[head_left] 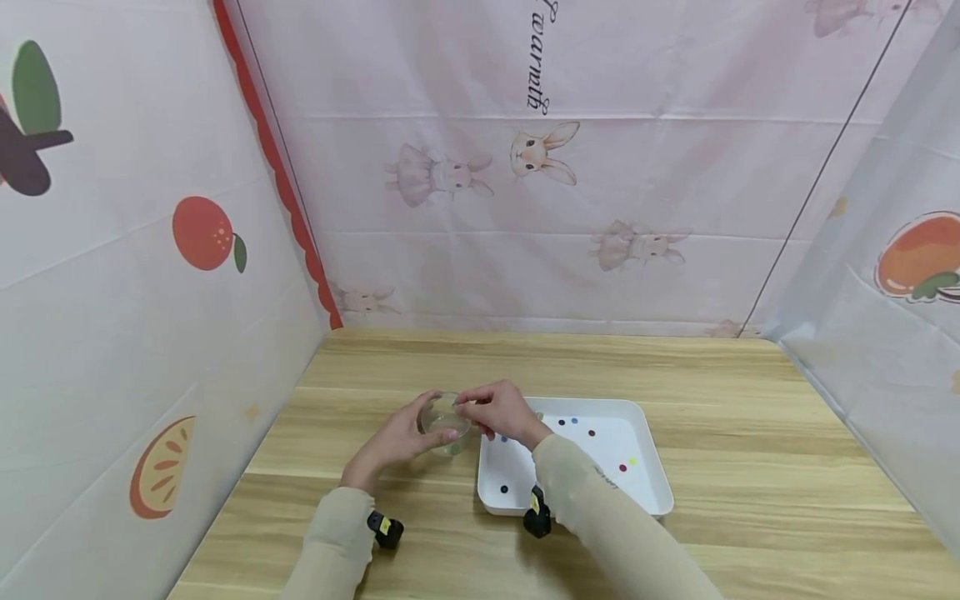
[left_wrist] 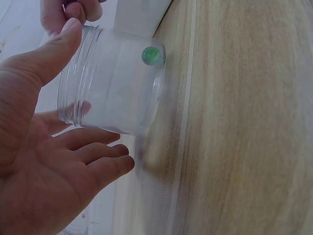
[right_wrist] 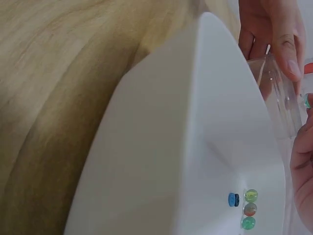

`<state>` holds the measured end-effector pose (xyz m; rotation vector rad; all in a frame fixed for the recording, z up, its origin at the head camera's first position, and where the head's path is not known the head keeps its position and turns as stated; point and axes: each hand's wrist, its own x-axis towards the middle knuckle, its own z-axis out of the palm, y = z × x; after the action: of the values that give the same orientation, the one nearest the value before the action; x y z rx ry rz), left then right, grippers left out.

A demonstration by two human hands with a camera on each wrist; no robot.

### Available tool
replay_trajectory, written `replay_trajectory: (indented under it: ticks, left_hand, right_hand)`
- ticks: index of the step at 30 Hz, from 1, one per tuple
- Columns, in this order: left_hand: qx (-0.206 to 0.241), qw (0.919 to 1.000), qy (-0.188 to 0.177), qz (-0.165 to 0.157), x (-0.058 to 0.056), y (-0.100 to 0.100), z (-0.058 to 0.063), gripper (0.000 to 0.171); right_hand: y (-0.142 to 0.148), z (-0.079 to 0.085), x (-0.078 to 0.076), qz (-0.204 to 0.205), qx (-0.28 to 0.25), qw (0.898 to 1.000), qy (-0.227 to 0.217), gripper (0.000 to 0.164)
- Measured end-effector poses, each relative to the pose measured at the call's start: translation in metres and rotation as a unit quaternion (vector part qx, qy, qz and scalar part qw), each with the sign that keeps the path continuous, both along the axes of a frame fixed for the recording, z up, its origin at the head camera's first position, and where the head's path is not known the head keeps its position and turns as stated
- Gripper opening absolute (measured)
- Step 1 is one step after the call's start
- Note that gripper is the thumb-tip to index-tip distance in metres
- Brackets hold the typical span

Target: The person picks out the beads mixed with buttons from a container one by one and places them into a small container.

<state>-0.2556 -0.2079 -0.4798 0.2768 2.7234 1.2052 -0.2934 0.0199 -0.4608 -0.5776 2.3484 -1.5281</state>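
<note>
My left hand [head_left: 397, 435] holds a clear jar [left_wrist: 115, 81] round its side, thumb by the rim and fingers opposite. One green marble [left_wrist: 150, 56] lies inside against the bottom. Over the jar's mouth, my right hand [head_left: 504, 408] pinches a greenish marble [right_wrist: 306, 101], partly hidden by the fingertips and cut by the edge of the right wrist view. Beneath the right forearm stands a white tray [head_left: 658, 479]. In it lie several marbles, a yellow-green one [right_wrist: 251, 196] among them, and several small button-like discs, including a blue one [right_wrist: 232, 199].
More discs are scattered on the tray floor: a black one [head_left: 504, 489], a red one [head_left: 622, 468] and a yellow one [head_left: 633, 461]. The tray's raised walls stand close to the jar's right. A wooden table [head_left: 787, 467] carries everything, with printed curtains [head_left: 480, 275] around it.
</note>
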Motion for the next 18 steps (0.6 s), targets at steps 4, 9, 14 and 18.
replay_trajectory:
  ticks: [4, 9, 14, 18]
  left_hand:
    - [-0.001, 1.0, 0.004, -0.006, -0.0013, -0.0009, -0.0014, 0.091]
    - [0.002, 1.0, 0.004, -0.007, -0.0017, -0.0005, -0.0025, 0.092]
    - [0.007, 1.0, 0.0, -0.004, -0.0007, 0.0002, -0.0018, 0.092]
    - [0.01, 0.9999, -0.002, -0.002, 0.0004, -0.0003, -0.0011, 0.093]
  right_hand:
    - [-0.0015, -0.0015, 0.0016, 0.004, -0.008, 1.0, -0.004, 0.02]
    - [-0.0023, -0.0027, 0.0026, 0.006, -0.019, 1.0, -0.005, 0.022]
    - [-0.0031, -0.0053, 0.0022, 0.011, -0.023, 1.0, -0.005, 0.026]
    - [-0.0035, -0.0074, 0.0017, 0.01, -0.021, 1.0, -0.004, 0.027]
